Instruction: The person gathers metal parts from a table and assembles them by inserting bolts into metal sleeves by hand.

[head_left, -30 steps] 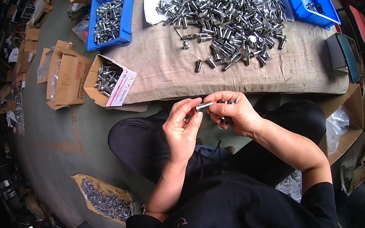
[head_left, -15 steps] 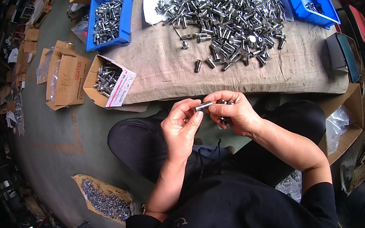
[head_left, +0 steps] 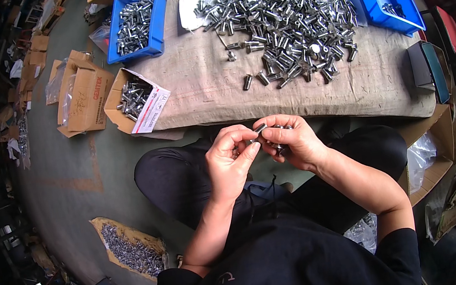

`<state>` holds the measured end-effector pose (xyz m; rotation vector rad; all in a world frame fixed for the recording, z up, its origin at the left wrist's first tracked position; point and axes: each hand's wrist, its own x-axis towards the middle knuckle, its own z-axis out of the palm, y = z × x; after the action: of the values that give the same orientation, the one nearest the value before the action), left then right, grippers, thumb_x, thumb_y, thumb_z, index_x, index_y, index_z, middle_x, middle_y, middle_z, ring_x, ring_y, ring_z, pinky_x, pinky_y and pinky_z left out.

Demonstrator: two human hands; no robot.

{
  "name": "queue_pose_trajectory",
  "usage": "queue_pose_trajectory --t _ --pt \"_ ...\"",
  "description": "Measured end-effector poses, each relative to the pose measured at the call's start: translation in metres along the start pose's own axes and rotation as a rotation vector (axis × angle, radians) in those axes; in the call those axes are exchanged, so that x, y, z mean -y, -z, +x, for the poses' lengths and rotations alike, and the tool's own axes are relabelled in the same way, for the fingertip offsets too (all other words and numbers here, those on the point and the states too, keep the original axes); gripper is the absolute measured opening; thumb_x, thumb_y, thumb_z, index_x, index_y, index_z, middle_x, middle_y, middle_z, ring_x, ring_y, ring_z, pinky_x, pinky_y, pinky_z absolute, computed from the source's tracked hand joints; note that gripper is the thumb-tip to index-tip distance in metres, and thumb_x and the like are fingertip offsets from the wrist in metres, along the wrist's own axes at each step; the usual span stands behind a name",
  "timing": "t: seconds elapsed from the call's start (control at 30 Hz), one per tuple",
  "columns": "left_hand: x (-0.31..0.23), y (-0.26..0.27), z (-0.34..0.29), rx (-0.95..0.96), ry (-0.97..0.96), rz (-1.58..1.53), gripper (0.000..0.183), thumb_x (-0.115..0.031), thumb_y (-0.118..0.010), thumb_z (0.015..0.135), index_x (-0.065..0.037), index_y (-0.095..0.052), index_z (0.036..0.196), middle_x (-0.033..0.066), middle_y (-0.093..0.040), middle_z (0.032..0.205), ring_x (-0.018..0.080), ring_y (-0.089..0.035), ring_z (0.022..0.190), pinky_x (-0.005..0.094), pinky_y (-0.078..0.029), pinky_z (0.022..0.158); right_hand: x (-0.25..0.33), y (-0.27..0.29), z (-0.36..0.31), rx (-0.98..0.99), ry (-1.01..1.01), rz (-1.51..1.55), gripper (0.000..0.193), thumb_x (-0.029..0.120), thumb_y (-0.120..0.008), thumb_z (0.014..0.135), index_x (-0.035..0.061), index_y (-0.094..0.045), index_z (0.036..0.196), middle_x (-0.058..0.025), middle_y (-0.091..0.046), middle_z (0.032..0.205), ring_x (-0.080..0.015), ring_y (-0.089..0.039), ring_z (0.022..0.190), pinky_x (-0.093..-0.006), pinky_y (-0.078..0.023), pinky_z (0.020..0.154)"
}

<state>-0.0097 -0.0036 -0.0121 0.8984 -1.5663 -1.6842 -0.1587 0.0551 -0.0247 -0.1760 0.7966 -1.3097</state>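
My left hand (head_left: 232, 159) and my right hand (head_left: 294, 141) meet just in front of the table edge, both with curled fingers. Between their fingertips, a small shiny metal cylinder (head_left: 261, 129) is tilted, its upper end toward the right. The right thumb and forefinger pinch it; the left fingertips are at its lower end, partly hiding it. Several more metal cylinders (head_left: 281, 149) are tucked in my right fingers. A glint of metal shows inside the curled left fingers, too covered to make out. Beyond the hands lies a large heap of headed metal cylinders (head_left: 293, 26) on the table.
The cloth-covered table (head_left: 203, 96) carries a full blue bin (head_left: 162, 19) at left and a blue bin (head_left: 412, 12) with few parts at right. A small carton (head_left: 152, 109) of parts stands at its left corner. Floor cardboard (head_left: 100, 232) holds more small parts.
The metal cylinder has turned from nearly level to tilted, with its upper end toward the right. My left fingers have curled in and shifted slightly right. My right hand has barely moved.
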Motion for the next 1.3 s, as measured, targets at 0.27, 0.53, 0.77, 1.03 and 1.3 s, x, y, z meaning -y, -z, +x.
queue_pose_trajectory --t 0.27,0.53,0.77,1.03,1.3 --pt "-0.005 0.005 0.002 -0.019 0.248 -0.510 0.031 0.005 -0.054 0.073 0.002 -0.051 0.104 0.0098 -0.052 0.100 0.0099 -0.050 0.081 0.0215 -0.043 0.062 0.001 0.008 0.003 0.107 -0.031 0.342 0.018 0.023 -0.060 0.078 0.0060 -0.055 0.083 -0.0075 -0.055 0.079 -0.0153 -0.052 0.061 -0.0237 -0.038 0.042" --pt "-0.005 0.003 0.000 0.025 0.307 -0.412 0.034 0.003 -0.048 0.082 0.003 -0.044 0.116 0.0183 -0.051 0.113 0.0202 -0.056 0.091 0.0281 -0.046 0.080 -0.001 0.010 0.003 0.076 -0.100 0.097 0.018 0.023 -0.062 0.076 0.0071 -0.053 0.077 -0.0068 -0.053 0.072 -0.0160 -0.049 0.056 -0.0244 -0.035 0.039" --pt "-0.002 -0.003 -0.002 0.039 -0.094 0.333 0.068 0.017 -0.041 0.071 -0.007 -0.024 0.133 0.0185 -0.051 0.117 0.0268 -0.054 0.106 0.0302 -0.047 0.084 0.001 0.003 0.003 0.055 -0.097 0.074 0.007 0.006 -0.059 0.078 0.0054 -0.059 0.085 -0.0061 -0.060 0.073 -0.0125 -0.054 0.055 -0.0219 -0.039 0.040" --pt "-0.008 -0.008 -0.004 0.112 0.048 0.449 0.078 0.016 -0.044 0.070 -0.010 -0.016 0.137 0.0215 -0.047 0.122 0.0229 -0.054 0.106 0.0259 -0.047 0.078 -0.002 -0.006 -0.002 0.119 -0.050 -0.359 0.020 0.016 -0.070 0.074 0.0048 -0.060 0.087 -0.0001 -0.058 0.067 -0.0058 -0.052 0.054 -0.0193 -0.040 0.042" --pt "-0.008 -0.007 -0.003 0.039 -0.026 0.237 0.060 0.008 -0.050 0.078 0.000 -0.026 0.132 0.0200 -0.050 0.115 0.0257 -0.049 0.110 0.0308 -0.044 0.088 -0.003 0.005 0.002 -0.020 -0.012 -0.220 0.017 0.013 -0.064 0.078 0.0023 -0.059 0.090 -0.0041 -0.060 0.069 -0.0071 -0.054 0.056 -0.0193 -0.040 0.041"
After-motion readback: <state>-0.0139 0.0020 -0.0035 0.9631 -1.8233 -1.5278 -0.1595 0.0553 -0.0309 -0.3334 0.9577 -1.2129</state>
